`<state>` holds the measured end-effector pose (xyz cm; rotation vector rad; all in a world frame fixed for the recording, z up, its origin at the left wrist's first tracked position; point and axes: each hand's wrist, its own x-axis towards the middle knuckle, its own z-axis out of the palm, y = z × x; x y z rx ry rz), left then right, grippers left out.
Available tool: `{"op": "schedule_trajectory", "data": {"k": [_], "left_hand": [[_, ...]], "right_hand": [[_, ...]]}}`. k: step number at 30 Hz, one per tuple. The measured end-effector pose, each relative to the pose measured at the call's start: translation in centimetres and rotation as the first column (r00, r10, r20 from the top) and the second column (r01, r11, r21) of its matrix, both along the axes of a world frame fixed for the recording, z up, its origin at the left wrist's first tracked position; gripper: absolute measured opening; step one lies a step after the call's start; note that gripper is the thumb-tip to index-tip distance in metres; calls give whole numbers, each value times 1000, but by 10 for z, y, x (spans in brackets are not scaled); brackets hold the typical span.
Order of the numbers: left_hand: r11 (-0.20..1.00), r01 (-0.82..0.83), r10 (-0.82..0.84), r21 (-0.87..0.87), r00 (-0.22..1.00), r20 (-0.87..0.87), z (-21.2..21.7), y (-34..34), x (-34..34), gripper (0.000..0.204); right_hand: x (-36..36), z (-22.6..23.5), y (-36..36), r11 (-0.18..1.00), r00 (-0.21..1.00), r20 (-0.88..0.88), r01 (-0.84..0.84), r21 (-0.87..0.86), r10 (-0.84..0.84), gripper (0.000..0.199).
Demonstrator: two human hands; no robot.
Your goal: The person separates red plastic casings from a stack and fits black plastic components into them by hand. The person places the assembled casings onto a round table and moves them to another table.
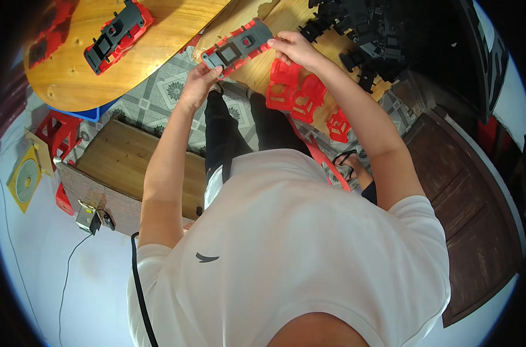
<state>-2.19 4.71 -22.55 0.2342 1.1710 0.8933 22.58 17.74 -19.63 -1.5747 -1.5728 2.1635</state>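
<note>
I hold a long red plastic part with a grey insert [238, 47] between both hands, above my knees. My left hand [198, 81] grips its lower left end. My right hand [295, 49] pinches its upper right end. A similar red and grey assembled part [117, 36] lies on the round wooden table [72, 81] at the upper left. Several loose red frame pieces [300, 98] lie on a wooden board just under my right forearm. A heap of black plastic parts [361, 32] sits beyond them at the top right.
A low wooden box [124, 168] stands to my left on the patterned floor mat. A small red stool [58, 133] and a yellow disc sleeve [25, 180] lie at the far left. A dark wooden door panel [477, 220] runs along the right.
</note>
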Motion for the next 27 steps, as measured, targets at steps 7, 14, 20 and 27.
{"op": "schedule_trajectory", "data": {"k": [7,14,20,27], "left_hand": [[989,-31,24,-147,999,-48,-64,30,-3,33],[987,-90,82,-131,994,-67,-71,39,7,28],[999,-23,1,-48,912,-411,-60,40,21,36],[994,79,-109,-77,616,-780,-100,36,9,54]], "right_hand": [[-5,-52,14,991,993,63,103,-89,-97,33],[8,-72,26,939,985,102,164,-303,-139,52],[-8,-89,12,1000,986,163,-24,0,24,51],[-19,-85,0,919,932,326,-260,297,158,51]]}}
